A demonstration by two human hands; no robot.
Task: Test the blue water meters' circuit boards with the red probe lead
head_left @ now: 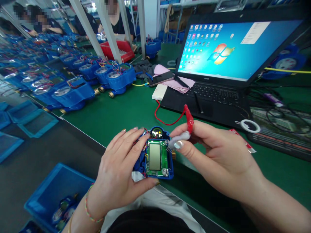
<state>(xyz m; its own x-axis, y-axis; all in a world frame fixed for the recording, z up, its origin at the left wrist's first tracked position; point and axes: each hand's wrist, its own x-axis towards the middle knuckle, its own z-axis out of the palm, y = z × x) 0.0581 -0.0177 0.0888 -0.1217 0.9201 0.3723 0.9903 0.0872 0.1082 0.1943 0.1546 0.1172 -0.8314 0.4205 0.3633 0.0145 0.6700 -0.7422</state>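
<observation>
A blue water meter (172, 173) with its electronics uncovered sits at the table's front edge. Its green circuit board (164, 158) carries a grey display (155, 156). My left hand (119, 165) is wrapped over the meter's left side, thumb along the near edge. Pinched between my right thumb and fingers is a grey probe connector (179, 139) with a red-wrapped end; its metal pins meet or hover at the board's upper right edge, I cannot tell which. From my right hand (216, 149) a red cable (167, 124) loops back to a small white box (159, 92) beside the laptop.
An open laptop (213, 55) stands behind, with a phone (162, 78) and pink papers on its left. Many blue meters (73, 94) fill the table's left. A white tape ring (250, 126) lies right; a blue bin (60, 174) stands below left. Several people work at the back.
</observation>
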